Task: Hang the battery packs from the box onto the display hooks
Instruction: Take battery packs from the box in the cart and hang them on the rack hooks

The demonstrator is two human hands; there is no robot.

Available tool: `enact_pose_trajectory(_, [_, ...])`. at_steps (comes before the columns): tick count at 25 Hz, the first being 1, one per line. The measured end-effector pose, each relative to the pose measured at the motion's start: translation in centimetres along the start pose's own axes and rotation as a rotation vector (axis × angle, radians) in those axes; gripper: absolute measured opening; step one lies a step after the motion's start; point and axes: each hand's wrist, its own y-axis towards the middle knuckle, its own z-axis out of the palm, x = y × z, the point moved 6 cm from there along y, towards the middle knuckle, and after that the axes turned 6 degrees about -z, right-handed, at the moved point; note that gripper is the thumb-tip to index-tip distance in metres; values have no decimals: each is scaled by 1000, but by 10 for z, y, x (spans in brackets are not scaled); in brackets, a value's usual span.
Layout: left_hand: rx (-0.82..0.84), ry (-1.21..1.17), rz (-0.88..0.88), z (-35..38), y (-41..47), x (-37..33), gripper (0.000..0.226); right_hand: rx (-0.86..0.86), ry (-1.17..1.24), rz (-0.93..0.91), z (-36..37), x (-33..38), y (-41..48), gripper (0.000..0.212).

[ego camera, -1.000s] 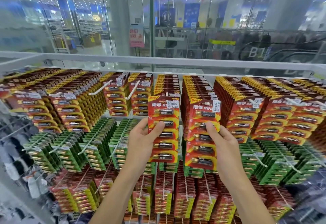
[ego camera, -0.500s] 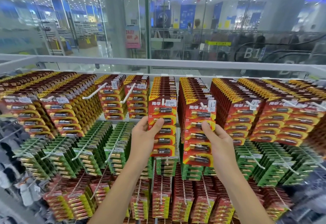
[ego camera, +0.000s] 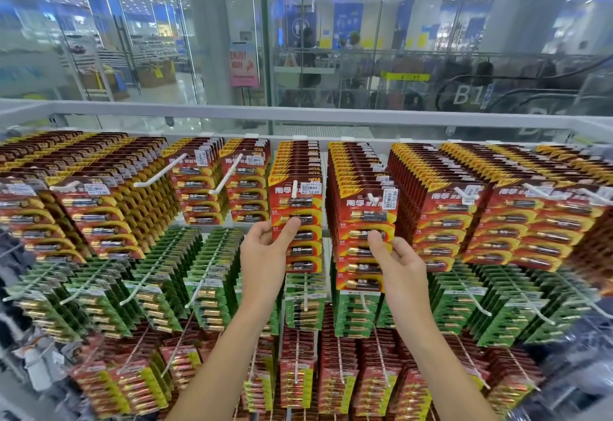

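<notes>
Obs.: the person is reaching both arms up to the top row of a display rack. Landmark: the centre hook [ego camera: 294, 188], a white peg whose tip is poking out through the top of a red strip of batteries, the left pack [ego camera: 300, 208]. The left hand [ego camera: 265, 254] is pinching this pack just below the centre hook. Its thumb is pressing on the front of the card and its fingers [ego camera: 262, 233] are curling round the left edge, so they are clamped on the pack. Just right of the centre hook, a second red strip, the right pack [ego camera: 365, 215], is hanging in front of a deep stack of like packs. The tip of the neighbouring hook [ego camera: 373, 197] is showing through its top, and a white price sticker [ego camera: 390, 195] is sitting at its upper right corner. The right hand [ego camera: 403, 268] is gripping the right pack, below and right of the centre hook. Its thumb is lying on the front with the fingers folding behind the right edge, likewise clamped. Both packs are hanging upright, side by side, with a narrow gap between them. Left of the centre hook, two long white hooks [ego camera: 159, 175] are sticking out bare in front, with red packs sitting far back on them. Below the centre hook, rows of green packs [ego camera: 205, 301] are hanging, and lower again, red packs with yellow-green edges [ego camera: 298, 374]. Above and behind the centre hook, the rack's white top rail [ego camera: 298, 118] is running across, with a glass wall [ego camera: 331, 39] rising behind it.
</notes>
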Motion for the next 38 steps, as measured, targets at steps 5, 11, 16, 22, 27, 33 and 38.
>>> enact_pose_trajectory(5, [-77,85,-11,-4,-11,5,45,-73,-122,-32,-6,-13,2,65])
enact_pose_trajectory(11, [-94,220,24,-12,-28,20,44,-82,-190,11,-16,-37,-6,51])
enact_pose_trajectory(16, [-76,465,35,-15,-50,46,65,-87,-308,7,-29,-64,-26,43])
enact_pose_trajectory(22, [4,797,60,-31,-84,82,66,30,-757,-22,-42,-88,-52,60])
enact_pose_trajectory(27, [88,848,82,-44,-124,90,62,37,-829,-7,-55,-85,-100,60])
enact_pose_trajectory(33, [261,861,149,-48,-183,115,57,-76,-911,52,-92,-87,-188,57])
enact_pose_trajectory(38, [469,853,186,-9,-243,144,53,-211,-931,156,-150,-93,-271,46])
